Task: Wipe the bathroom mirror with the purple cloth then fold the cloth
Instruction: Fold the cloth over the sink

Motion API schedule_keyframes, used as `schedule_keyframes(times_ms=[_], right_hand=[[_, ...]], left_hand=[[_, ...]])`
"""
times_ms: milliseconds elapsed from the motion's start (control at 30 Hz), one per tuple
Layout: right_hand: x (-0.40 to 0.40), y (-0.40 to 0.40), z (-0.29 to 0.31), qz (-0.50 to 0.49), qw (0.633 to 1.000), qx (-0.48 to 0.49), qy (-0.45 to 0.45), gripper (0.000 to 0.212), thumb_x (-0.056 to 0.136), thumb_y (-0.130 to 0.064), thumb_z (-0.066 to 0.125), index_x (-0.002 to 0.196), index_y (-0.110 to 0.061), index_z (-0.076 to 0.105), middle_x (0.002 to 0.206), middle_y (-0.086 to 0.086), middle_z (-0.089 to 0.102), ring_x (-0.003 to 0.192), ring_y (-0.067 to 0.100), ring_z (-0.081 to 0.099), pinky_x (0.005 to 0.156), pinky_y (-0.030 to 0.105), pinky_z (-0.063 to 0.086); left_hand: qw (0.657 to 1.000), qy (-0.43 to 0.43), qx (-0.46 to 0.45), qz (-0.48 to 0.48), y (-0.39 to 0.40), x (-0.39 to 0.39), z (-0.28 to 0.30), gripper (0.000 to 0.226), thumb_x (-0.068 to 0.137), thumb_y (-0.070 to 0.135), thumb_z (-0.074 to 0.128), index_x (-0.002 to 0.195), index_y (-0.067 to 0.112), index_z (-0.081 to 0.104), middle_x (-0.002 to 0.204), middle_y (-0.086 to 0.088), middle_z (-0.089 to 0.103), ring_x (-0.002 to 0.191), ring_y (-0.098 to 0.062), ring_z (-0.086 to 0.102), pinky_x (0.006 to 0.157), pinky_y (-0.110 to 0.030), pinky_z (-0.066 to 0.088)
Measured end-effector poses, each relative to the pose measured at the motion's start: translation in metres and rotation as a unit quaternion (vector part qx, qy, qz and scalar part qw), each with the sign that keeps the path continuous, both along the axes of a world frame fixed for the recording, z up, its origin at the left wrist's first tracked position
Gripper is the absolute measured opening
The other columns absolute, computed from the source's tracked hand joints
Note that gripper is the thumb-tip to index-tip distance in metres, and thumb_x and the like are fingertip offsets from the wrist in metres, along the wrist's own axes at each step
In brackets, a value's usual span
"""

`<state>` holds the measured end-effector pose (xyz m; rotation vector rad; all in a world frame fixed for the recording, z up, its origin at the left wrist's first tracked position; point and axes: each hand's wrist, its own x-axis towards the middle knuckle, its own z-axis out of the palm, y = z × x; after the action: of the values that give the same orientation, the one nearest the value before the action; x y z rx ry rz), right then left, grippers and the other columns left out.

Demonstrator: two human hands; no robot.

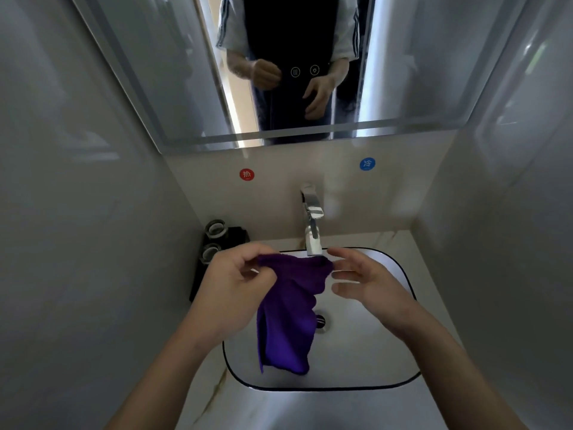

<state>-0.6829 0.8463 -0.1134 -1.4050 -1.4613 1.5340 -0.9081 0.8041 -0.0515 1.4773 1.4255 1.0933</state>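
The purple cloth (286,318) hangs over the white sink basin (366,361), bunched at its top. My left hand (235,283) pinches the cloth's upper left corner between thumb and fingers. My right hand (362,280) is spread with straight fingers just right of the cloth's upper right edge, its fingertips at or nearly touching the fabric. The bathroom mirror (173,72) fills the wall above and reflects a person's torso and both hands.
A chrome faucet (311,225) stands at the back of the sink, just behind the cloth's top. A black holder with two glass cups (214,243) sits on the counter at left. Red and blue round stickers mark the wall below the mirror. Walls close in on both sides.
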Motion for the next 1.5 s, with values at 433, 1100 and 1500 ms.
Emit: schedule_keyframes(times_ms=[433,1100,1500], right_hand=[[-0.013,0.009,0.030,-0.054,0.987,0.116,0.100,0.015,0.084,0.004,0.074,0.088,-0.011,0.073,0.081,0.006,0.076,0.076,0.017,0.071,0.073,0.027,0.057],[-0.016,-0.018,-0.014,0.162,0.949,-0.089,0.255,0.048,0.080,-0.011,0.076,0.126,-0.002,0.064,0.131,0.023,0.064,0.121,0.041,0.061,0.099,0.047,0.050],[-0.038,-0.009,0.018,-0.125,0.949,-0.154,0.246,0.023,0.090,0.005,0.057,0.108,0.003,0.071,0.107,0.023,0.074,0.094,0.035,0.074,0.077,0.041,0.058]], left_hand=[[0.992,0.083,-0.028,-0.091,-0.003,-0.023,-0.008,0.071,0.084,-0.014,0.045,0.119,0.047,0.052,0.118,0.015,0.064,0.058,-0.030,0.051,0.052,-0.030,0.041],[0.884,-0.362,-0.158,-0.249,0.030,-0.030,0.019,0.074,0.057,0.001,0.054,0.129,0.013,0.067,0.136,-0.018,0.062,0.120,-0.035,0.059,0.096,-0.041,0.052],[0.862,-0.296,-0.412,0.010,0.056,-0.008,-0.101,0.052,0.097,0.045,0.056,0.132,0.007,0.056,0.102,-0.019,0.072,0.089,-0.033,0.068,0.083,-0.043,0.051]])
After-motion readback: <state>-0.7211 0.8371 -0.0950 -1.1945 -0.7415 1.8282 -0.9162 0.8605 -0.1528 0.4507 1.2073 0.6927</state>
